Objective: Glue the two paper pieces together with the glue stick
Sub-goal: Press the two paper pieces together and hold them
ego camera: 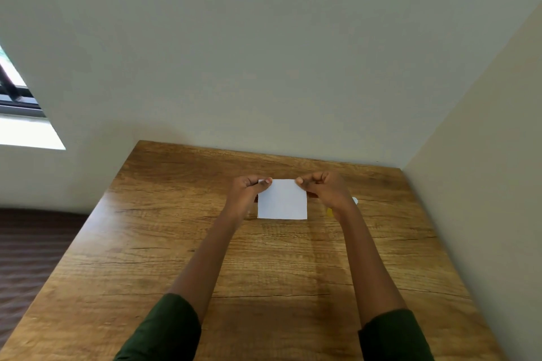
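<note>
Green sleeves (164,328) closest, forearms stretched out over the table (146,243). Next, the white paper (282,199): left hand (245,193) pinches its far-left corner and right hand (325,187) its far-right, each grip closed on it, I'd guess to square up the edges. Can't tell if it's one sheet or two stacked. Just right of the paper, the glue stick (330,212) peeks out behind the right wrist.
</note>
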`<state>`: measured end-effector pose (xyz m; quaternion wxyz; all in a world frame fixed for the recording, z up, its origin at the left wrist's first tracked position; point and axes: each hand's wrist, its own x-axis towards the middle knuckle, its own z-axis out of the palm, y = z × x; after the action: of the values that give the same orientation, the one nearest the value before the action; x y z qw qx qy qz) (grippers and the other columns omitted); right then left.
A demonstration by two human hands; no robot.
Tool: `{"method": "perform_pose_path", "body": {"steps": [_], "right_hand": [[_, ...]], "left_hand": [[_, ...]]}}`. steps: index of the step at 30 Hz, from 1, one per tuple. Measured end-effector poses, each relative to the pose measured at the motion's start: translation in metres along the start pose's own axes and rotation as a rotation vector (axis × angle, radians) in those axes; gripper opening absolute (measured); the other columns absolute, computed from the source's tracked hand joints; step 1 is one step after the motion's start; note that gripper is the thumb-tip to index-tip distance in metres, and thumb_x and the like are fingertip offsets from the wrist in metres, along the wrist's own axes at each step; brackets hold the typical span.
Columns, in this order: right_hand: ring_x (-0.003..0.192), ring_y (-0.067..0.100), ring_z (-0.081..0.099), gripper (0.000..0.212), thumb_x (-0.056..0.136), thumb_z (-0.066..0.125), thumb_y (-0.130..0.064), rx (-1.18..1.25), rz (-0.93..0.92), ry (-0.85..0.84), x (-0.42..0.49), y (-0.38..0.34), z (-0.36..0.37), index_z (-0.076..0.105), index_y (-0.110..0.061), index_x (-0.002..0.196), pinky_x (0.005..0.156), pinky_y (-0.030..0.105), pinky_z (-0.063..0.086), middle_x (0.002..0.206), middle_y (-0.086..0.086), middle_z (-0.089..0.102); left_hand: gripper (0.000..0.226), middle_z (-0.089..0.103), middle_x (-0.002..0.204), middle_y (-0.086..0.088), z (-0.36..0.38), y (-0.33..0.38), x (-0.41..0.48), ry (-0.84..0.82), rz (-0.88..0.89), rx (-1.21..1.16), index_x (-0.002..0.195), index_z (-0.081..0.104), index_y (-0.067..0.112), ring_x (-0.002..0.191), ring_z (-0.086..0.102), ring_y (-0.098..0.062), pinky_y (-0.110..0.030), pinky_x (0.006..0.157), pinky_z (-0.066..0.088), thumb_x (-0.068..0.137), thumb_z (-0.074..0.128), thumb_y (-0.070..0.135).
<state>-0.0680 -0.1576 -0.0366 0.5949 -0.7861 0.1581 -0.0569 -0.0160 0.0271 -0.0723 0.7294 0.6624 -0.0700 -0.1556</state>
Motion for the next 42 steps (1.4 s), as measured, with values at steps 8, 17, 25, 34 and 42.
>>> {"method": "perform_pose_path", "body": {"steps": [8,17,25,34,42], "right_hand": [[0.089,0.019,0.068,0.019,0.085,0.067,-0.016,0.042,0.002,0.019,-0.001,0.003,0.004,0.072,-0.003,0.098,0.079,0.03,0.057,0.097,0.01,0.073],[0.083,0.015,0.072,0.037,0.077,0.075,-0.011,0.121,0.052,-0.055,-0.005,-0.004,0.01,0.064,-0.008,0.112,0.067,0.026,0.059,0.092,0.012,0.074],[0.075,0.018,0.072,0.05,0.072,0.079,-0.012,0.063,0.124,-0.137,-0.013,0.003,0.013,0.06,-0.015,0.119,0.062,0.029,0.058,0.088,0.011,0.074],[0.065,0.018,0.073,0.06,0.073,0.075,0.001,0.181,0.127,-0.106,-0.021,-0.001,0.01,0.049,0.0,0.127,0.06,0.029,0.061,0.089,0.02,0.071],[0.065,0.018,0.073,0.058,0.073,0.076,-0.002,0.151,0.072,-0.081,-0.017,-0.002,0.008,0.051,-0.001,0.126,0.066,0.032,0.061,0.068,0.005,0.074]], "left_hand": [[0.013,0.065,0.098,0.003,-0.001,0.003,0.0,0.005,-0.062,-0.038,0.09,0.069,0.018,0.087,0.06,-0.014,-0.024,0.063,0.049,0.09,0.056,0.022],[0.016,0.064,0.092,0.003,-0.001,0.004,-0.001,0.079,-0.076,-0.061,0.079,0.066,0.026,0.081,0.059,-0.017,-0.025,0.059,0.05,0.091,0.055,0.025],[0.023,0.06,0.082,-0.003,0.006,0.009,0.002,0.223,-0.088,-0.149,0.072,0.064,0.024,0.078,0.052,-0.021,-0.035,0.068,0.041,0.093,0.054,0.024],[0.006,0.063,0.095,-0.001,0.005,0.007,0.002,0.096,-0.094,-0.262,0.093,0.061,0.022,0.084,0.059,-0.017,-0.03,0.062,0.05,0.09,0.057,0.026],[0.082,0.057,0.121,-0.007,0.007,0.004,-0.005,-0.105,-0.094,-0.196,0.126,0.041,0.015,0.107,0.061,-0.025,-0.038,0.073,0.059,0.057,0.085,0.01]]}}
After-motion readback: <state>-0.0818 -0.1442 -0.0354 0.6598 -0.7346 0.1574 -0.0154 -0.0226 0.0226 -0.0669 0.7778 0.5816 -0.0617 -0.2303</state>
